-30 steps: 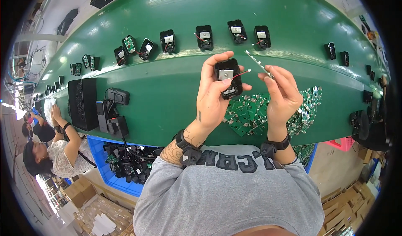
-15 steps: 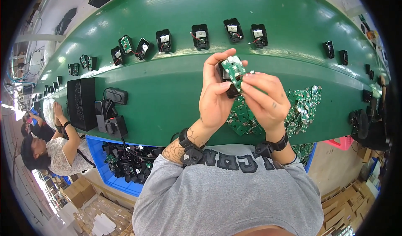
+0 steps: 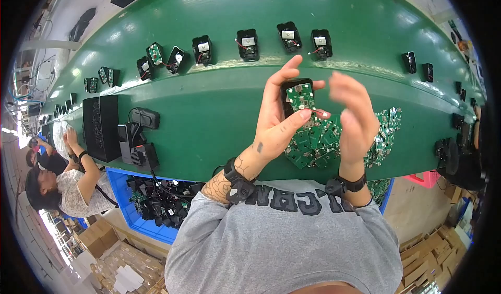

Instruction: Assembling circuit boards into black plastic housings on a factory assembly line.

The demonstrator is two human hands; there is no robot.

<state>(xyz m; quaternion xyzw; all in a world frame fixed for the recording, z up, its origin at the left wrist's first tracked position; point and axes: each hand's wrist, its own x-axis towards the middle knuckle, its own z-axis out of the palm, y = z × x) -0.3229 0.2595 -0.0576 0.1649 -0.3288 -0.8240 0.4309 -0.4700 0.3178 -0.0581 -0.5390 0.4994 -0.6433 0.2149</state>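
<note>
My left hand (image 3: 276, 108) is closed round a small black plastic housing (image 3: 286, 91), its thumb on the lower end of the green circuit board (image 3: 299, 94) lying in the housing's open side. A short red wire (image 3: 314, 110) with a white connector on its end sticks out past the thumb. To the right, my right hand (image 3: 359, 117) is raised apart from the housing, fingers blurred but spread from the thumb, with nothing visible in it. Below both hands lies a heap of loose green circuit boards (image 3: 318, 142).
Several open black housings (image 3: 248, 46) stand along the raised far strip of the green table (image 3: 209, 111). At left are a black box (image 3: 102, 129) and a dark device with a cable (image 3: 136, 148). A blue crate (image 3: 151, 231) of black parts sits below the edge. Another person (image 3: 78, 189) works at far left.
My right hand has let go of the circuit board and moved right and up, opening. The board, tilted before, now lies straighter in the housing under my left thumb.
</note>
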